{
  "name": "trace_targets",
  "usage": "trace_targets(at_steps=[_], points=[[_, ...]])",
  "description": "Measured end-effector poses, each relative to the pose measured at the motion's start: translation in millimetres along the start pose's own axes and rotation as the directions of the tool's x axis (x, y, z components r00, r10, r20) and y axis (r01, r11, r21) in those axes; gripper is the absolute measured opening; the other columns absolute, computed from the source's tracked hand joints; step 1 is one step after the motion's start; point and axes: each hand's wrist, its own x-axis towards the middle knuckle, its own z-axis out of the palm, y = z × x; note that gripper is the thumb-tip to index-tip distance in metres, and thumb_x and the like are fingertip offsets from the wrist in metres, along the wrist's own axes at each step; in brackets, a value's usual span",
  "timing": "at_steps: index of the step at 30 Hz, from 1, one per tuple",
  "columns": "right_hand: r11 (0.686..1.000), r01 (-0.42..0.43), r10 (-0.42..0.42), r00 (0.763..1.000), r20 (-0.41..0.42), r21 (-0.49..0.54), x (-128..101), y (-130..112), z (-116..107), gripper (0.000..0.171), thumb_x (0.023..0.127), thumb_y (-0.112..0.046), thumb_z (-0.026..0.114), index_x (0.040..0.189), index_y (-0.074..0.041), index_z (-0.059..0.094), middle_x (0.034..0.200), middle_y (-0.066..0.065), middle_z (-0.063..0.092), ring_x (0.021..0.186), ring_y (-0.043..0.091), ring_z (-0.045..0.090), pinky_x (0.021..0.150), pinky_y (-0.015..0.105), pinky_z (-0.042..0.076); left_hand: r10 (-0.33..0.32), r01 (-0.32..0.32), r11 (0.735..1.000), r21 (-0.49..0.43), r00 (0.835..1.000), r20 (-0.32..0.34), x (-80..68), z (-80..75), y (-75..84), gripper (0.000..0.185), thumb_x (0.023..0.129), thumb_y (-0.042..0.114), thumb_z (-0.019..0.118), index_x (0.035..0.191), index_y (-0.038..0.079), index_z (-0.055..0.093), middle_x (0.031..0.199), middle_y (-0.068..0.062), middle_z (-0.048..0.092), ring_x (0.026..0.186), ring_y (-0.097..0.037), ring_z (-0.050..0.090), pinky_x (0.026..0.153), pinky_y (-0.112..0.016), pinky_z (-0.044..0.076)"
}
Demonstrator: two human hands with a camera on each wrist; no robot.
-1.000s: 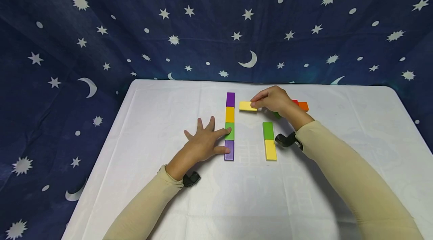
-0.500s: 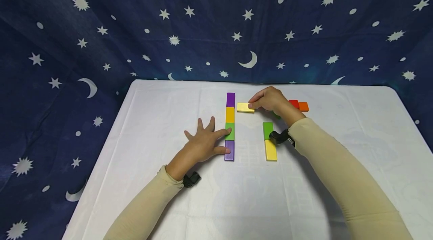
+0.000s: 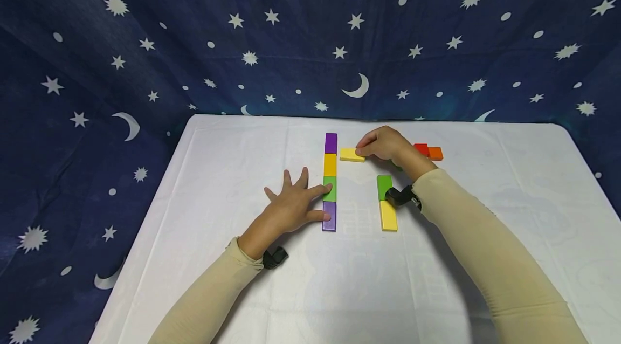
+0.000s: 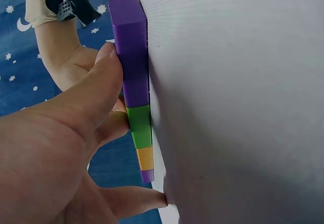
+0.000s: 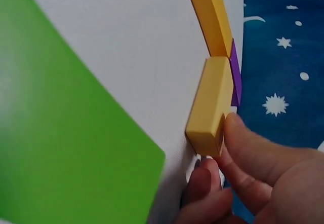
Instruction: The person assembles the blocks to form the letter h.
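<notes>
Two hands work on the white table (image 3: pixel 233 150). Since a second ago, the right hand (image 3: pixel 385 144) has slid the pale yellow block (image 3: pixel 352 155) it pinches closer to the column of blocks (image 3: pixel 330 181), where it lies flat. Flat-fingered, the left hand (image 3: pixel 291 206) still steadies that column.

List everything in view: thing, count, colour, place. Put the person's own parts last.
Block column: one row of four, purple, yellow, green, purple from far to near, middle of the table.
Pale yellow block: one, lying crosswise just right of the column's far end.
Short row: two blocks, green then yellow, right of the column.
Red block and orange block: one each, side by side behind the right hand.
Table: one, white cloth.
Backdrop: one, dark blue with white stars and moons.
Left hand: fingers spread, fingertips against the column's near blocks.
Right hand: pinches the pale yellow block's end.
</notes>
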Motion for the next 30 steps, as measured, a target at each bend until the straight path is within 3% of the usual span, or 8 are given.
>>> trace_targets(at_steps=[6,13,30], points=[[0.998,-0.012,0.005,0.994,0.112,0.059,5.2,5.7,-7.5,0.032,0.089,-0.021,0.080,0.116,-0.007,0.072,0.080,0.000,0.061,0.066,0.015,0.049,0.059,0.025,0.039,0.003,-0.003,1.000,0.003,1.000,0.001,0.2,0.2,0.2,0.072,0.086,0.064,0.069,0.151,0.046,0.046,0.171,-0.018,0.014,0.152,-0.060,0.003,0.099,-0.092,0.012],[0.999,0.022,-0.027,0.991,0.129,0.039,5.7,5.4,-6.7,0.032,0.088,-0.018,0.080,0.117,-0.006,0.072,0.069,-0.004,0.053,0.064,0.014,0.047,0.057,0.025,0.038,0.002,-0.002,1.000,0.005,1.000,-0.004,0.1,1.0,-0.4,0.071,0.085,0.064,0.070,0.151,0.046,0.047,0.171,-0.019,0.015,0.151,-0.061,0.004,0.099,-0.092,0.012],[1.000,0.025,-0.023,0.994,0.104,-0.015,4.3,3.0,-4.5,0.033,0.087,-0.025,0.083,0.116,-0.010,0.075,0.076,-0.001,0.053,0.069,0.016,0.048,0.060,0.026,0.039,-0.004,0.004,1.000,0.003,1.000,-0.005,0.4,0.8,-0.3,0.071,0.085,0.064,0.071,0.150,0.046,0.047,0.171,-0.018,0.016,0.152,-0.060,0.004,0.099,-0.092,0.012]])
